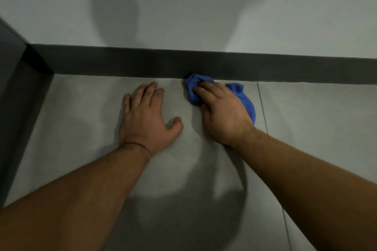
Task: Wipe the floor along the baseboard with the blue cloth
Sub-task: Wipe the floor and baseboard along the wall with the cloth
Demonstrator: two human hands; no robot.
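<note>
A crumpled blue cloth [192, 89] lies on the grey tiled floor [102, 108], its far end touching the dark baseboard [142, 63]. My right hand [223, 112] presses down on the cloth with curled fingers; blue fabric shows beyond the fingertips and along the hand's right side. My left hand [145, 116] rests flat on the floor to the left of the cloth, fingers spread and pointing at the baseboard, holding nothing.
A pale wall [183, 6] rises above the baseboard. A dark vertical panel [10, 67] closes the left side and meets the baseboard in a corner. A grout line [263, 108] runs across the floor just right of the cloth.
</note>
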